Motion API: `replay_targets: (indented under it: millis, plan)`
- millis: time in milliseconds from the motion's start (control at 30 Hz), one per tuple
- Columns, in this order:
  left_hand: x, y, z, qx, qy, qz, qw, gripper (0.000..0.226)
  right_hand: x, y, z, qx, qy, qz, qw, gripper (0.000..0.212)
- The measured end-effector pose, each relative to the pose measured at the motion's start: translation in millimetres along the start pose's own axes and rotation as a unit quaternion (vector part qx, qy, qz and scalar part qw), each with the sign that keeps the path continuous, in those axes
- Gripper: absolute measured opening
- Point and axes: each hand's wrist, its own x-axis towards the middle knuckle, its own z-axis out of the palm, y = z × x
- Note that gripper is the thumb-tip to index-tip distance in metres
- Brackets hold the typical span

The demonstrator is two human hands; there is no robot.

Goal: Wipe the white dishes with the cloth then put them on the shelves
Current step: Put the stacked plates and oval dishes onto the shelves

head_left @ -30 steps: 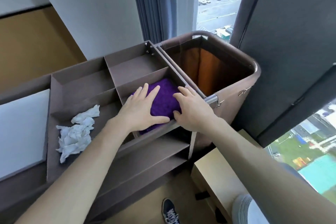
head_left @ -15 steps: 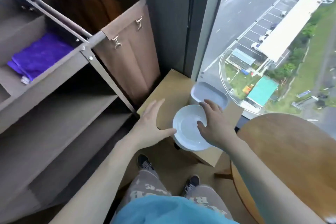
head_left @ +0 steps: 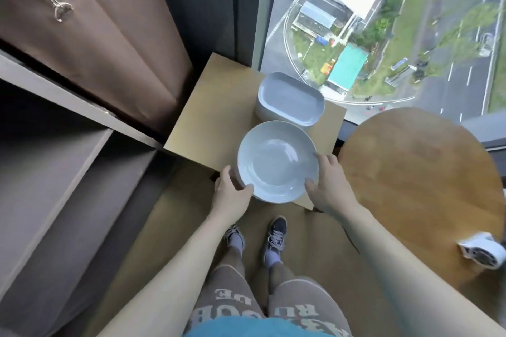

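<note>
A round white plate [head_left: 276, 163] lies on top of a stack at the near edge of a low wooden stand [head_left: 219, 107]. My left hand [head_left: 230, 194] grips its lower left rim, thumb over the edge. My right hand [head_left: 327, 186] holds the right rim with curled fingers. Behind it sits a stack of rectangular white dishes [head_left: 290, 100]. The cart's brown shelves [head_left: 63, 172] stand at the left. The purple cloth is out of view.
A brown laundry bag [head_left: 104, 35] with metal clips hangs above the shelves. A round wooden table [head_left: 421, 189] stands at the right with a white roll [head_left: 482, 253] on it. A floor-to-ceiling window [head_left: 383, 22] is behind the stand. My shoes are below.
My hands left the purple cloth in the cart's top compartment and came down to the stand. Both now hold the round plate's rim, and the view has turned downward.
</note>
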Motion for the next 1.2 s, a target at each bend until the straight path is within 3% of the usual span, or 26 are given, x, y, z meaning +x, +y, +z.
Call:
replay_targets:
  millis: [133,300,533,767,1000,1200]
  plan:
    - [24,2,6,-0.05,-0.004,-0.024,0.998,0.081,36,-4,11,0.072,0.027,0.081,0.994,0.074]
    - [39,6,7,-0.043,0.001,-0.009,0.999,0.059,57,-4,25,0.183,0.035,0.133,0.973,0.051]
    - [38,11,14,-0.048,0.012,-0.026,0.998,0.064,69,0,24,0.225,0.037,0.177,0.957,0.036]
    - [32,23,26,-0.096,0.047,-0.087,0.99,0.049,84,13,17,0.271,-0.019,0.203,0.941,0.012]
    - [33,29,34,-0.157,0.07,-0.126,0.977,0.047,96,19,12,0.277,-0.062,0.199,0.938,0.028]
    - [34,37,42,-0.164,0.094,-0.151,0.97,0.052,96,23,6,0.274,-0.077,0.163,0.945,0.026]
